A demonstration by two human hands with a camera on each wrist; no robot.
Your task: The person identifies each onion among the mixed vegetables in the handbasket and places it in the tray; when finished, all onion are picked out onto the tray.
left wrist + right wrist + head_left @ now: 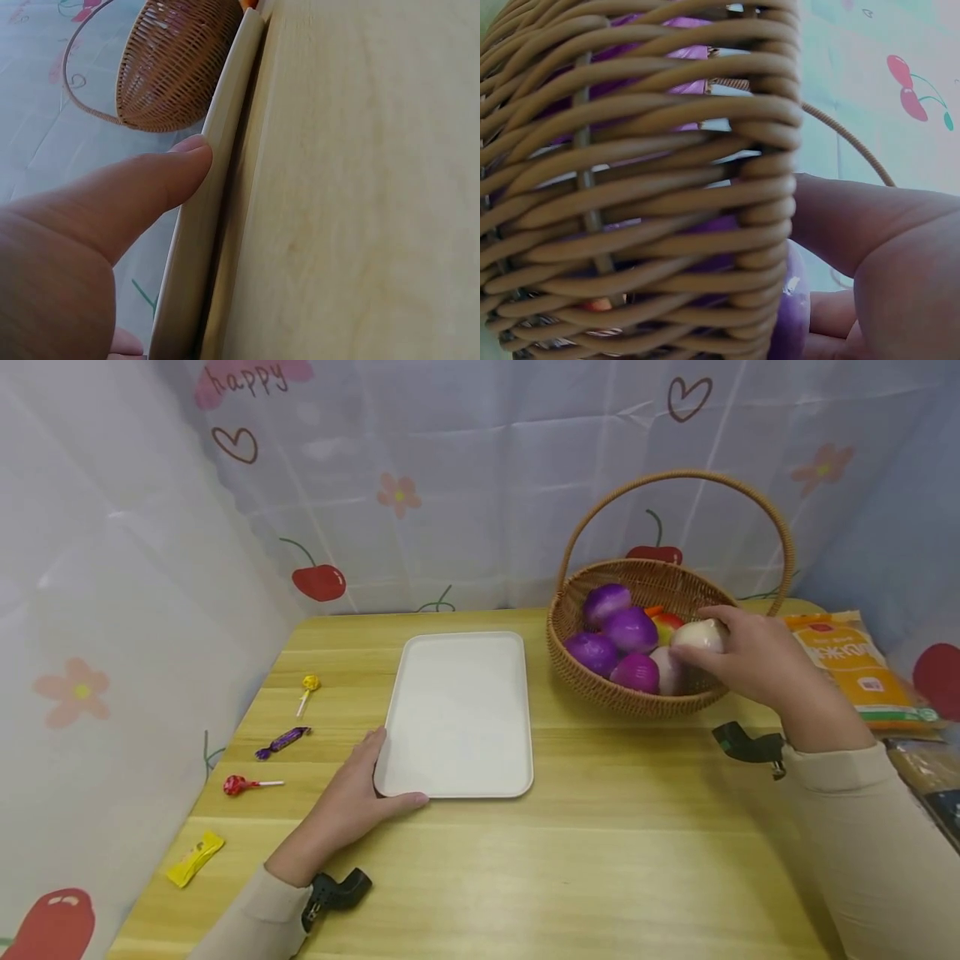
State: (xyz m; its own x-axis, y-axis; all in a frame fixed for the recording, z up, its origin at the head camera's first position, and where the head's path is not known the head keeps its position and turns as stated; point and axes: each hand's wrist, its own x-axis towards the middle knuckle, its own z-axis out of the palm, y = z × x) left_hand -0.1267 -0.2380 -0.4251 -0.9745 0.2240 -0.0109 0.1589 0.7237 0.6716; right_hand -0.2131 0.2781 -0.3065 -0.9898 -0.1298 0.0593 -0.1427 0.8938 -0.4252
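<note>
In the head view my right hand [757,652] reaches over the right rim of a wicker basket [622,697]. Thumb and fingers grip a round, glossy white onion [693,637] inside it. Several purple, onion-like vegetables [630,631] lie to its left, beside a red and yellow piece [666,625]. The weave hides most of the contents in the right wrist view. A white rectangular tray [457,718] lies on the table, and my left hand [356,789] rests at its near left corner. That thumb [176,169] stretches straight along the tray's near edge, with fingers along the left side.
Left of the tray lie a yellow lollipop [309,685], a purple wrapped candy [283,742], a red lollipop [240,785] and a yellow packet [195,858]. An orange bag [855,660] lies right of the basket, whose tall handle [678,475] arches above it. A printed curtain hangs behind.
</note>
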